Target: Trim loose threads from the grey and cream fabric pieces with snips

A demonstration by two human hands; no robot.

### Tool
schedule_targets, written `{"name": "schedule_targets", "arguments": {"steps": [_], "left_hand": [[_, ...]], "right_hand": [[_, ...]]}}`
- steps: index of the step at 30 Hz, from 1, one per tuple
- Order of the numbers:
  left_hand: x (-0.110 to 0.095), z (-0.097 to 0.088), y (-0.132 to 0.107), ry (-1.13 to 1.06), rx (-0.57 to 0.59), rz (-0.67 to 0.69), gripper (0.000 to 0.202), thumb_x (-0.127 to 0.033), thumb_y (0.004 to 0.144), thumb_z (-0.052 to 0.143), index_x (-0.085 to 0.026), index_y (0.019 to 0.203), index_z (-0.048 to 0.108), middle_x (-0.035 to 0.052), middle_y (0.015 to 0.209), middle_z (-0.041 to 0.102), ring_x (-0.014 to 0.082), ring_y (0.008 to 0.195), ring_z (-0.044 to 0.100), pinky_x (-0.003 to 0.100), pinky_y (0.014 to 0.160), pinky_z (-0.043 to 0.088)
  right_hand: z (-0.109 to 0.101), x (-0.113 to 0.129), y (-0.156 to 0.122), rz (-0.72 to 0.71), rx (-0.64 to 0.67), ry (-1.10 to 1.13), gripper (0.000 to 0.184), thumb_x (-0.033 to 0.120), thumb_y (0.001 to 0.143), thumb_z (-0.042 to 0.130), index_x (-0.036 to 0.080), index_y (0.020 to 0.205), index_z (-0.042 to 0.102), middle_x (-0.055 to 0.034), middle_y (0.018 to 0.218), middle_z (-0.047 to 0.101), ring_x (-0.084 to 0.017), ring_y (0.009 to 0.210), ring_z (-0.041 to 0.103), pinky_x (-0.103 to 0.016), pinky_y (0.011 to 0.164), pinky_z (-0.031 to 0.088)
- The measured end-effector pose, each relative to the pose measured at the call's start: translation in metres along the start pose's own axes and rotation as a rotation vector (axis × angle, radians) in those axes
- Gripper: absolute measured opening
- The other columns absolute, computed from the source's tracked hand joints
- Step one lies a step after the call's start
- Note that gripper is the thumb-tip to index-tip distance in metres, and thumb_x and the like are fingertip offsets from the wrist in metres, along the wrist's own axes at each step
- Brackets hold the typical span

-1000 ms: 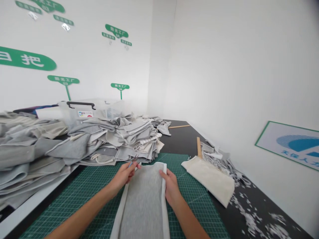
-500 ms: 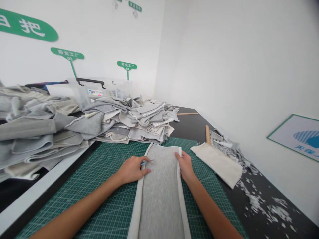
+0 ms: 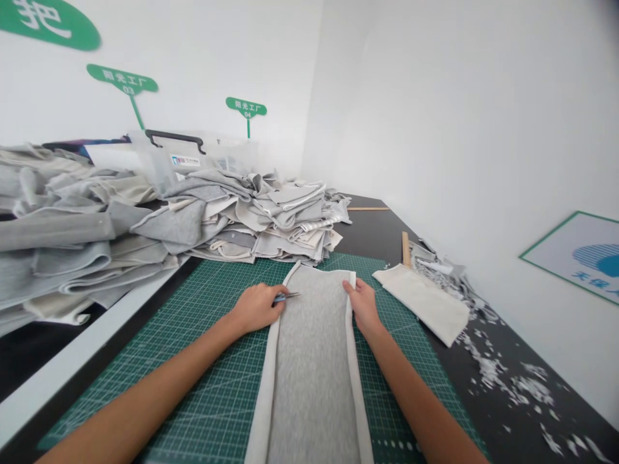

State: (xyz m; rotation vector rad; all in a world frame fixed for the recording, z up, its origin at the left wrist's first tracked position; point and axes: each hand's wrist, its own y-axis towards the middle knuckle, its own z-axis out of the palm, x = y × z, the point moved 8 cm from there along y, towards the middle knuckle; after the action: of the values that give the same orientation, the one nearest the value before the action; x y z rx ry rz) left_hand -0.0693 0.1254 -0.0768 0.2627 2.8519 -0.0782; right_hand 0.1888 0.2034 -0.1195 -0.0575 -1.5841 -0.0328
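A long grey fabric strip (image 3: pixel 314 361) with pale rolled edges runs from the near side up the green cutting mat (image 3: pixel 207 386). My left hand (image 3: pixel 258 307) is closed around small blue-handled snips (image 3: pixel 288 296), their metal points over the fabric's left edge near its far end. On the opposite side, my right hand (image 3: pixel 363 303) pinches the strip's far right corner, thumb on top and fingers at the edge.
Heaps of grey and cream fabric pieces (image 3: pixel 285 219) lie behind and to the left, before a clear plastic box (image 3: pixel 169 164). At right are a folded cream cloth (image 3: pixel 425 303), a wooden stick (image 3: pixel 405 250) and white scraps (image 3: pixel 493 370) along the wall.
The view has tipped down slightly, so everything sits higher. My left thumb, earlier stretched over the fabric, has drawn back in toward the snips. The right hand keeps its pinch.
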Motion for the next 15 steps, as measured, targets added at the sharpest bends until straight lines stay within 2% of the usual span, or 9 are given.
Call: {"name": "schedule_targets", "arguments": {"steps": [15], "left_hand": [[-0.0036,0.0001,-0.001,0.021,-0.005,0.03,0.032,-0.036,0.097,0.058,-0.016,0.122,0.059,0.0087,0.116,0.064,0.0204,0.098,0.065,0.042,0.087,0.056]], "right_hand": [[0.001,0.0031,-0.003,0.023,-0.01,0.033,0.029,0.032,0.095,0.062,0.016,0.119,0.062,-0.0083,0.12,0.064,-0.023,0.101,0.066,-0.042,0.085,0.057]]}}
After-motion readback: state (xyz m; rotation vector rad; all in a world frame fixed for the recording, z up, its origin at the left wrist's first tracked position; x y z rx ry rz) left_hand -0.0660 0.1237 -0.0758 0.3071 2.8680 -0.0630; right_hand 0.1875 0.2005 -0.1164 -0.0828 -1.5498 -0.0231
